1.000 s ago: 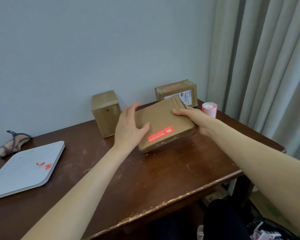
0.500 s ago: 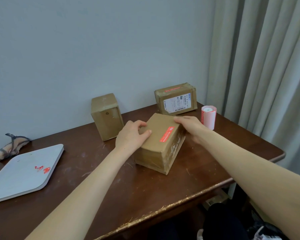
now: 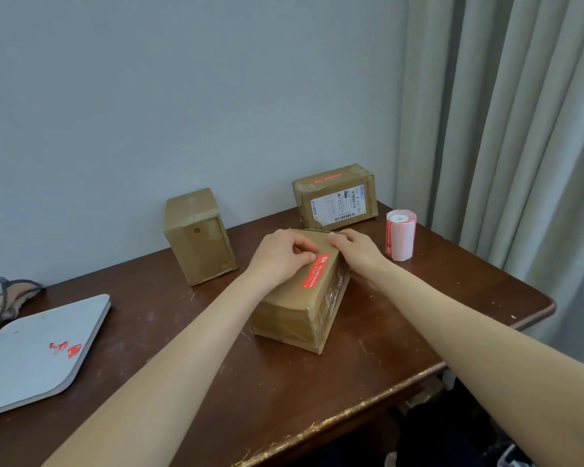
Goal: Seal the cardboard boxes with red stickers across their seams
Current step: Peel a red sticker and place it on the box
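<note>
Lying in the middle of the dark brown wooden tabletop (image 3: pixel 284 392) is a brown cardboard box (image 3: pixel 294 318) with a long red sticker (image 3: pixel 316 271) stuck on its top. Our left hand (image 3: pixel 279 259) sits on top of the box with its fingers curled, right beside the far end of the sticker. We cannot tell if it grips or only pushes down. Our right hand (image 3: pixel 354 251) curls its fingers over the far top edge and holds the box. Near it on the right stands a pink and red roll of stickers (image 3: pixel 400 239). Far back stand a tall plain cardboard box (image 3: pixel 199 237) and a cardboard box with a white label (image 3: pixel 334 200). A flat grey board (image 3: pixel 31 358) lies at the near left.
</note>
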Motion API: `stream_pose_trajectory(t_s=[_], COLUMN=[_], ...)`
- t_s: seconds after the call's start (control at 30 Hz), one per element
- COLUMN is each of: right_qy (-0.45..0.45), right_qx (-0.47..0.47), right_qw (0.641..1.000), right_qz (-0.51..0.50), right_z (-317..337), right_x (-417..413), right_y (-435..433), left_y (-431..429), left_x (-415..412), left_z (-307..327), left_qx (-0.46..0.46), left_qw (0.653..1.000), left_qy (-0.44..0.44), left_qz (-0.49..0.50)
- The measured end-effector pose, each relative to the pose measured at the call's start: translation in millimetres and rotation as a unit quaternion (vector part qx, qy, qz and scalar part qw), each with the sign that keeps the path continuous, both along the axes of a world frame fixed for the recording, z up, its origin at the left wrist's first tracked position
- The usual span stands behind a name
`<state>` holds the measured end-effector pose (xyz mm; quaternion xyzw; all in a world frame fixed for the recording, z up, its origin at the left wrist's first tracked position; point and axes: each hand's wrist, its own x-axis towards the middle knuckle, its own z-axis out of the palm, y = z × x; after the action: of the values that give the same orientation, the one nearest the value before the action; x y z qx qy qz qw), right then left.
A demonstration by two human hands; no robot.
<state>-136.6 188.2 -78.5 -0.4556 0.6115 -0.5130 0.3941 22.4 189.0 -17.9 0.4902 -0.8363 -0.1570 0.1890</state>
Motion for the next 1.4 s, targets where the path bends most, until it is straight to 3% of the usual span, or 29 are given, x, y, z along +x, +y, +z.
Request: stream_pose_trajectory(t_s=[0.83, 1.4], right_qy=[0.019, 0.025], right_qx=[-0.015, -0.013], right_qw=[1.0, 1.0], right_qz=[0.008, 0.012], right_z=[-9.2, -6.1], right_x=[-4.2, -3.4], right_y=[-8.9, -5.8], left_y=[-9.5, -13.9], left_x=[-12.8, -15.9], left_z=[9.8, 6.4], left_qx=[0.109, 0.074], left_qw=[0.994, 0.997], left_qy=[0.022, -0.028], left_qz=[-0.007, -0.01])
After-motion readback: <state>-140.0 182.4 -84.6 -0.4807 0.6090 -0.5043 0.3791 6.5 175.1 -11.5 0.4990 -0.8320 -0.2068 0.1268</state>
